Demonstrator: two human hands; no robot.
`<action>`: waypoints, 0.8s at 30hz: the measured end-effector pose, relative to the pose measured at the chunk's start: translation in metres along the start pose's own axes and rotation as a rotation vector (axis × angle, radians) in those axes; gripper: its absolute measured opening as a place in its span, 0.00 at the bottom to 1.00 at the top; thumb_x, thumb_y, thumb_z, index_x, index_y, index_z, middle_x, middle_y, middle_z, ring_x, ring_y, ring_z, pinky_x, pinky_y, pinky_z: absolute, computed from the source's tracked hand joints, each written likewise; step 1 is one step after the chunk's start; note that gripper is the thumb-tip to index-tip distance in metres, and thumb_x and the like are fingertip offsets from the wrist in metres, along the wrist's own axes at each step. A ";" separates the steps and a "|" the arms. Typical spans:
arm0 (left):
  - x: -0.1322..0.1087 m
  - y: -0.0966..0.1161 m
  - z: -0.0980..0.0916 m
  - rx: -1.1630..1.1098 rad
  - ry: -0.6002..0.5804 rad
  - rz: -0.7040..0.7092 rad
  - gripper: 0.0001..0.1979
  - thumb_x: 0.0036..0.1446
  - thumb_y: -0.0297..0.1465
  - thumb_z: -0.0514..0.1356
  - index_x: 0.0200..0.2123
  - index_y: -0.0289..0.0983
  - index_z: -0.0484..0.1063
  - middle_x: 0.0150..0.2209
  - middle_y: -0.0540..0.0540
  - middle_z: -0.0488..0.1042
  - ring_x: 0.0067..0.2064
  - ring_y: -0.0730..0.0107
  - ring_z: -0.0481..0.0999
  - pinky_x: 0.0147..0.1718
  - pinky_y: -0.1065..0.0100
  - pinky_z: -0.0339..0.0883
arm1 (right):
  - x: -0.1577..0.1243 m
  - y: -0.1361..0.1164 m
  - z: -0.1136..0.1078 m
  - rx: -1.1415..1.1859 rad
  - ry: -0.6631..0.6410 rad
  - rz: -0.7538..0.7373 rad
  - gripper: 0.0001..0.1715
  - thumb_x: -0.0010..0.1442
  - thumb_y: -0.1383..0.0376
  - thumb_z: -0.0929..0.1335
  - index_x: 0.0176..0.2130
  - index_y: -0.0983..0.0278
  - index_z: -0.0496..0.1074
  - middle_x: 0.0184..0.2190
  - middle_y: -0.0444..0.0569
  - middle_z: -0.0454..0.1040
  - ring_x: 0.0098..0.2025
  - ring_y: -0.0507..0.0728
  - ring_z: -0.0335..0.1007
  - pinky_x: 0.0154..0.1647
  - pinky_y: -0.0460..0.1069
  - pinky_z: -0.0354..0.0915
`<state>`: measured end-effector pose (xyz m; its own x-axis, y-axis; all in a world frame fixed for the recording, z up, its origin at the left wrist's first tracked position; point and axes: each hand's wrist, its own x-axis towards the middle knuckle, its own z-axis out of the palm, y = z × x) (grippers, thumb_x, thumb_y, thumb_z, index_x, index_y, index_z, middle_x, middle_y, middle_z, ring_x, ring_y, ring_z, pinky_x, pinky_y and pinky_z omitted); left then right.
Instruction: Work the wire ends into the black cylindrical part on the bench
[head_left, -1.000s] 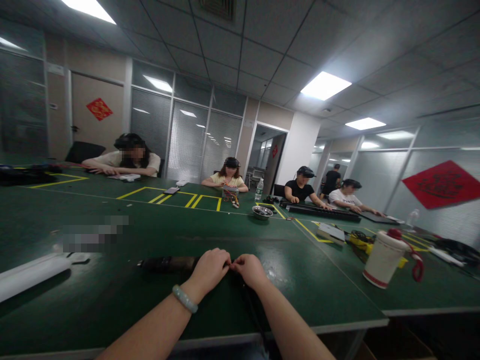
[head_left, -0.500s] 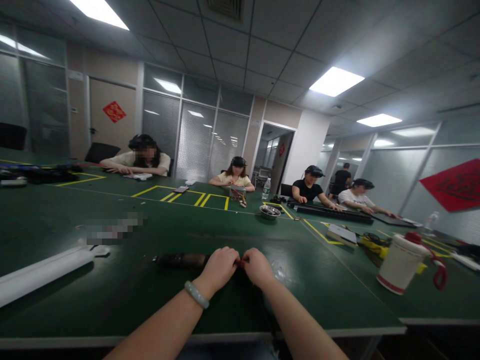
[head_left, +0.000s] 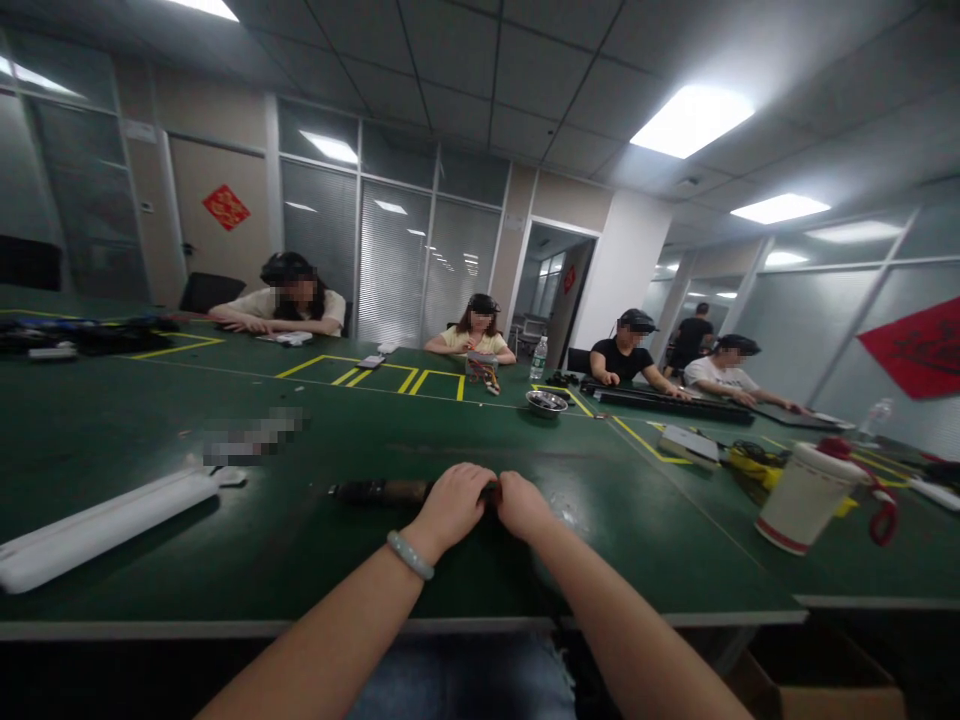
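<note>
A dark, slim electric screwdriver [head_left: 390,493] lies across the green table in front of me, its metal tip towards the left. Its rear part disappears under my left hand [head_left: 454,505], whose fingers curl closed around it. My right hand [head_left: 523,507] is also closed, its fingertips meeting my left fingers at the tool's rear end. A small bit of red and black shows between the two hands. Exactly what the right fingers pinch is hidden.
Left lies a long white bar-shaped object [head_left: 112,525]. A metal bowl [head_left: 546,403] stands ahead; a cream cup with a red lid [head_left: 806,505] stands right, near a white box [head_left: 688,445]. Several people sit across the table [head_left: 300,590]. An open cardboard box [head_left: 832,700] is below its edge.
The camera view has tilted down slightly, so the scene has shifted in the frame. Both hands stay together at the screwdriver's rear end, with only slight finger movement.
</note>
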<state>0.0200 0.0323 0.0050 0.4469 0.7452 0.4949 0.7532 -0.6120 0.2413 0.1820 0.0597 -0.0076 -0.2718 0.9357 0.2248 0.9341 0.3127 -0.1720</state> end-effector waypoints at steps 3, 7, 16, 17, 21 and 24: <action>-0.001 0.005 -0.007 -0.032 0.019 0.024 0.15 0.56 0.23 0.54 0.46 0.40 0.69 0.46 0.46 0.72 0.51 0.63 0.67 0.55 0.61 0.57 | 0.003 0.014 -0.001 -0.019 -0.001 0.052 0.09 0.61 0.67 0.64 0.41 0.67 0.70 0.42 0.57 0.73 0.43 0.59 0.71 0.41 0.49 0.60; -0.003 0.009 -0.015 -0.073 0.035 0.051 0.13 0.59 0.24 0.51 0.45 0.40 0.70 0.45 0.46 0.73 0.49 0.65 0.69 0.53 0.61 0.59 | 0.002 0.059 -0.013 -0.054 -0.009 0.245 0.10 0.61 0.64 0.65 0.41 0.67 0.72 0.42 0.58 0.74 0.43 0.60 0.72 0.39 0.49 0.61; -0.008 -0.005 -0.003 -0.118 -0.191 -0.087 0.14 0.59 0.34 0.54 0.48 0.41 0.70 0.49 0.45 0.72 0.51 0.61 0.70 0.49 0.61 0.64 | -0.091 0.231 -0.082 -0.124 0.054 0.802 0.12 0.58 0.61 0.66 0.32 0.63 0.78 0.37 0.63 0.77 0.41 0.64 0.77 0.35 0.51 0.67; -0.009 -0.006 -0.001 -0.117 -0.200 -0.097 0.15 0.59 0.35 0.54 0.48 0.40 0.70 0.49 0.44 0.72 0.50 0.61 0.70 0.48 0.61 0.65 | -0.106 0.245 -0.090 -0.112 0.091 0.852 0.11 0.56 0.60 0.67 0.30 0.62 0.78 0.34 0.63 0.78 0.39 0.64 0.77 0.34 0.52 0.68; -0.010 -0.009 0.006 -0.090 -0.167 -0.069 0.15 0.59 0.35 0.53 0.47 0.41 0.71 0.48 0.44 0.72 0.49 0.61 0.70 0.47 0.61 0.65 | -0.150 0.279 -0.115 -0.066 0.285 0.907 0.16 0.56 0.53 0.65 0.29 0.56 0.79 0.29 0.62 0.77 0.33 0.66 0.77 0.25 0.55 0.68; -0.009 -0.009 0.010 -0.072 -0.141 -0.052 0.15 0.59 0.35 0.52 0.47 0.41 0.71 0.47 0.44 0.73 0.49 0.60 0.71 0.47 0.60 0.65 | -0.160 0.289 -0.120 -0.030 0.397 0.907 0.17 0.60 0.52 0.63 0.30 0.53 0.79 0.30 0.62 0.76 0.33 0.66 0.76 0.21 0.54 0.66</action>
<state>0.0135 0.0337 -0.0103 0.4758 0.8028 0.3593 0.7426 -0.5856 0.3250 0.5231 -0.0198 0.0223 0.6413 0.6944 0.3265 0.7573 -0.5043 -0.4149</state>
